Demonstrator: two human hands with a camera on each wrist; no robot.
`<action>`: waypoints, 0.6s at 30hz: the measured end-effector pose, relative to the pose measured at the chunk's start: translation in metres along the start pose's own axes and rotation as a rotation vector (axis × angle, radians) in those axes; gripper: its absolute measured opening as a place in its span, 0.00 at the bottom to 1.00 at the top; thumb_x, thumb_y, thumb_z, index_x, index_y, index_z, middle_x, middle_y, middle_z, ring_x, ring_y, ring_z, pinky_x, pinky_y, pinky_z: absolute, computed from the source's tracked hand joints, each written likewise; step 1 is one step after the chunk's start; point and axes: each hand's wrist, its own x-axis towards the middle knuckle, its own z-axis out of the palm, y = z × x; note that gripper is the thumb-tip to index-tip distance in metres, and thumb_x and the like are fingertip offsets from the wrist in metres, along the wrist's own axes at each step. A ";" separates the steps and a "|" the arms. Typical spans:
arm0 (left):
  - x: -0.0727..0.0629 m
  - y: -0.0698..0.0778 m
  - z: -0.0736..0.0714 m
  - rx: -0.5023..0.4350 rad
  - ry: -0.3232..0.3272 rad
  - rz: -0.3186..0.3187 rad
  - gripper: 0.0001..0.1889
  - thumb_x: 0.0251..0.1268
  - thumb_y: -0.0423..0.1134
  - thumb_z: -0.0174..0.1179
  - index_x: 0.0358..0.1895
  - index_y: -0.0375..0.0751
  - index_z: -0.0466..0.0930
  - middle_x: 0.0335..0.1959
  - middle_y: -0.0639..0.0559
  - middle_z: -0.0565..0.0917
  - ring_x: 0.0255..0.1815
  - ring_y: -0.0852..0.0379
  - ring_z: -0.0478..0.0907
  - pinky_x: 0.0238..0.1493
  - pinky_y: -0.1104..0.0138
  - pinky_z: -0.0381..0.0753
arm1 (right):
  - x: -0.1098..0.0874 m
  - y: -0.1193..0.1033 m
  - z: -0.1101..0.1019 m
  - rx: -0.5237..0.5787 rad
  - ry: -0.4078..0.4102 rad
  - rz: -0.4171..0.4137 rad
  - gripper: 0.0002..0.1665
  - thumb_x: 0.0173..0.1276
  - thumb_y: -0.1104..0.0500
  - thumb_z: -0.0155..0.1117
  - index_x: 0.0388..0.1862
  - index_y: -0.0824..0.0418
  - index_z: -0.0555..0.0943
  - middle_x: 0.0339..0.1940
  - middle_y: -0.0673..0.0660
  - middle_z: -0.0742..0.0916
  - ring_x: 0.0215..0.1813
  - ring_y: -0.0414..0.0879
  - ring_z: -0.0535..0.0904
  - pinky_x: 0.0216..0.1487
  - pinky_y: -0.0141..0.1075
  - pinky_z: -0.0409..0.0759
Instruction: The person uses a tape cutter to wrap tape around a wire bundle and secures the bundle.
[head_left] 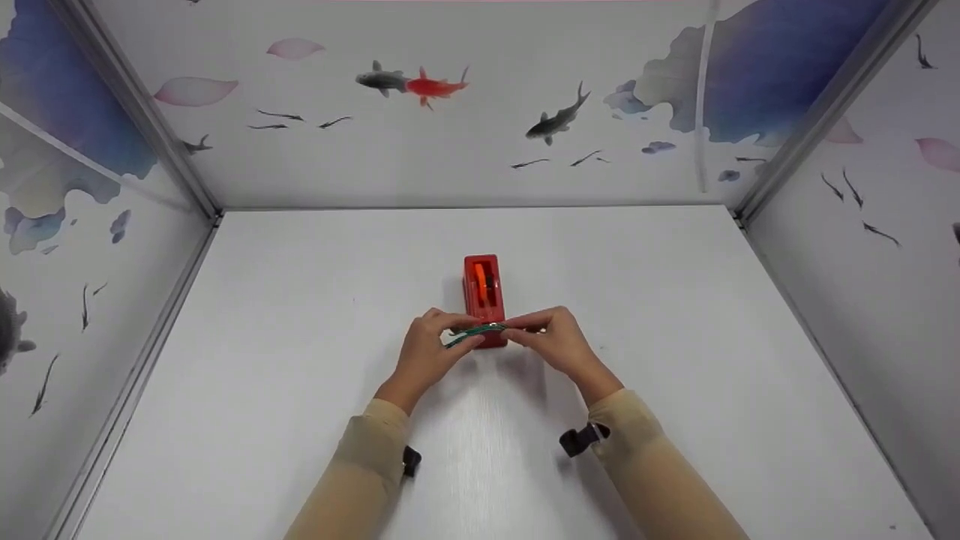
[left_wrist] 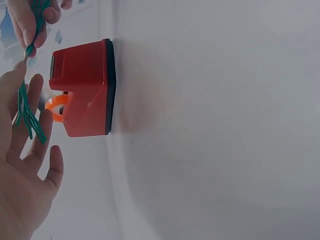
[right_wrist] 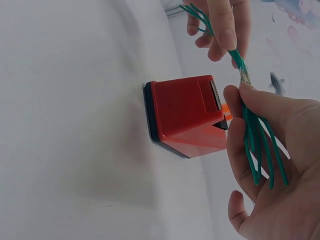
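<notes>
A bundle of thin green wires (head_left: 466,333), its loose ends splayed at both sides, is held level between both hands. My left hand (head_left: 429,346) pinches one side between thumb and fingers. The other side is pinched by my right hand (head_left: 556,341). Between the fingertips, a short shiny band that looks like clear tape (right_wrist: 244,75) wraps the middle of the wires. Just beyond the hands a red tape dispenser (head_left: 489,309) stands on the table, with an orange core (head_left: 481,283) inside. From above, the hands and wires cover part of its near end.
The white tabletop (head_left: 300,300) spreads around the dispenser. Printed panels with fish and petals enclose the back (head_left: 480,165) and both sides. Dark straps with buckles (head_left: 583,439) sit at the wrists over tan sleeves.
</notes>
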 end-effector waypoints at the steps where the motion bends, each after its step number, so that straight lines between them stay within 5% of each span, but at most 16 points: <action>1: 0.001 0.000 0.000 0.010 -0.005 -0.005 0.16 0.61 0.45 0.75 0.52 0.55 0.90 0.42 0.59 0.89 0.48 0.57 0.78 0.54 0.54 0.80 | 0.000 0.000 0.000 -0.005 0.006 0.001 0.08 0.66 0.55 0.76 0.44 0.49 0.93 0.42 0.47 0.93 0.44 0.46 0.84 0.44 0.38 0.83; 6: 0.003 0.000 -0.001 0.056 -0.008 0.018 0.12 0.62 0.46 0.74 0.48 0.56 0.92 0.40 0.61 0.91 0.47 0.60 0.78 0.53 0.60 0.76 | 0.000 0.002 0.003 -0.026 0.052 -0.033 0.08 0.65 0.56 0.78 0.43 0.48 0.94 0.42 0.47 0.93 0.47 0.45 0.86 0.48 0.40 0.85; 18: 0.006 -0.001 0.001 0.014 -0.007 0.015 0.13 0.62 0.46 0.75 0.49 0.55 0.92 0.40 0.61 0.91 0.46 0.59 0.78 0.54 0.54 0.78 | -0.001 0.003 0.004 -0.144 0.166 -0.251 0.10 0.62 0.58 0.79 0.43 0.49 0.94 0.36 0.46 0.93 0.40 0.41 0.86 0.51 0.39 0.81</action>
